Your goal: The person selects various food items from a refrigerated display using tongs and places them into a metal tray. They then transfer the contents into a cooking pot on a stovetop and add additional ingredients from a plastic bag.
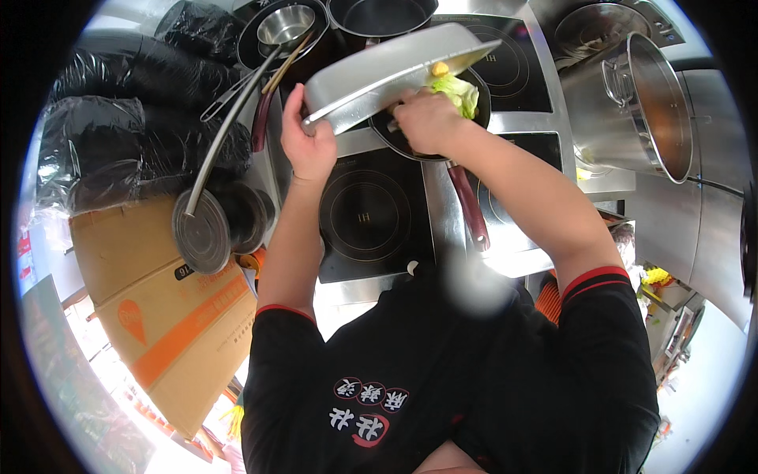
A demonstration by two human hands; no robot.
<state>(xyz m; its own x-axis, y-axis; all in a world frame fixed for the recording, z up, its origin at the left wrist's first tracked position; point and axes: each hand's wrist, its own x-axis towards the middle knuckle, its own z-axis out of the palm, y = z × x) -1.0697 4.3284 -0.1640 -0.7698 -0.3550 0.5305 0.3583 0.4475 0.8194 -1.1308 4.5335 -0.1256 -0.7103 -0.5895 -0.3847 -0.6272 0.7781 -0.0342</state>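
My left hand (309, 142) grips the near left edge of a silver metal tray (367, 75), its thumb on the rim. The tray is tilted on its side over a dark frying pan (387, 138) with a dark red handle (467, 205). Against the tray's lower side, over the pan, is my right hand (430, 122), fingers curled inward; its fingertips are partly hidden and whatever they hold cannot be made out. Pale green leafy vegetable (459, 95) shows between this hand and the tray, with a yellow piece (439, 69) just above.
Black induction plates (371, 213) surround the pan. A pan holding a small metal bowl (286, 25) and a long-handled ladle (229, 130) stands far left, beside a black pot (379, 16). At right is a large steel pot (632, 110); black-wrapped bundles (103, 142) and a cardboard box (158, 292) lie left.
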